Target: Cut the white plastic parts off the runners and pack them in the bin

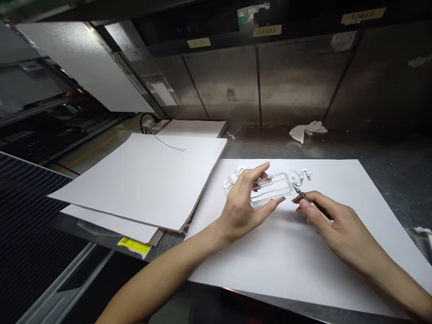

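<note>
My left hand (241,204) is closed by its fingers and thumb around a thin white plastic frame (272,188), held over a large white sheet (303,270). A wavy white plastic runner (302,177) is at the frame's right end; whether the two are joined I cannot tell. My right hand (327,220) grips a slim hand tool (302,193) with a dark metal tip and pale handle. That tip is at the frame's right end, near the runner. Behind my left fingers shows a small detailed white plastic part (234,178), partly hidden.
Stacked white boards (141,180) lie left of the sheet, with a thin cable (168,146) on top. A crumpled white glove (308,131) rests at the back by the metal wall (290,85). A yellow label (134,245) is on the table's front edge.
</note>
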A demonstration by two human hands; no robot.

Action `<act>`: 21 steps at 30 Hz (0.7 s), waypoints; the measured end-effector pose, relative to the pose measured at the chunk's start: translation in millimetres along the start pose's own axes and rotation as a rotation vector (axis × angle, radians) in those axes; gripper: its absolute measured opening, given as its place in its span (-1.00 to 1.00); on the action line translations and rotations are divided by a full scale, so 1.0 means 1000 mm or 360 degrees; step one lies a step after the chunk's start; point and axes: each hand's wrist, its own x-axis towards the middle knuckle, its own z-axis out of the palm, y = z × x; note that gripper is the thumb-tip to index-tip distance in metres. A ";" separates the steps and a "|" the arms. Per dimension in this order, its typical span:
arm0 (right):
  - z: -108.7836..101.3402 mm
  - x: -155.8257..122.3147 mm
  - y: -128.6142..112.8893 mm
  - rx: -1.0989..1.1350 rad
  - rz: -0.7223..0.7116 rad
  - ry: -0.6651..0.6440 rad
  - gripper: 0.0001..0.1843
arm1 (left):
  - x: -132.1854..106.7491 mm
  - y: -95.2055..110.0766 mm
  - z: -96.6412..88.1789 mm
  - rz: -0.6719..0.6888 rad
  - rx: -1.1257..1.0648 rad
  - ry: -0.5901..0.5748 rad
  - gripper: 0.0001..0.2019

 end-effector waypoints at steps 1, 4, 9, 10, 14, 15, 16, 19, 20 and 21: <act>0.000 -0.001 -0.001 0.0005 0.0008 0.0010 -0.43 | 0.001 0.000 0.000 0.0005 0.0008 -0.0013 -0.35; 0.001 -0.001 -0.002 0.0026 0.0024 0.0033 -0.45 | 0.001 0.000 -0.001 0.0004 0.0021 -0.0050 -0.46; 0.002 0.000 0.001 0.0027 -0.0034 0.0008 -0.48 | 0.001 0.000 -0.001 -0.0008 -0.0002 -0.0048 -0.49; 0.001 0.001 0.002 0.0026 -0.0039 0.0007 -0.47 | 0.001 0.000 -0.001 -0.0011 -0.0005 -0.0053 -0.50; 0.001 -0.001 0.003 0.0017 -0.0014 0.0012 -0.45 | 0.000 0.001 0.000 -0.0010 -0.0033 -0.0095 -0.51; 0.001 -0.001 0.003 0.0015 -0.0010 0.0006 -0.45 | -0.001 0.001 0.000 -0.0007 -0.0045 -0.0104 -0.50; 0.001 -0.001 0.002 0.0009 -0.0010 0.0000 -0.45 | -0.001 0.001 0.000 -0.0004 -0.0057 -0.0111 -0.49; 0.002 0.000 0.000 -0.0044 -0.0022 -0.0009 -0.42 | -0.002 0.002 0.001 0.0022 -0.0091 -0.0117 -0.48; 0.003 0.001 -0.001 -0.0075 -0.0023 -0.0002 -0.39 | -0.002 0.001 0.002 0.0033 -0.0101 -0.0118 -0.48; 0.002 0.002 -0.001 -0.0104 -0.0024 0.0006 -0.38 | -0.002 0.000 0.002 0.0038 -0.0111 -0.0121 -0.48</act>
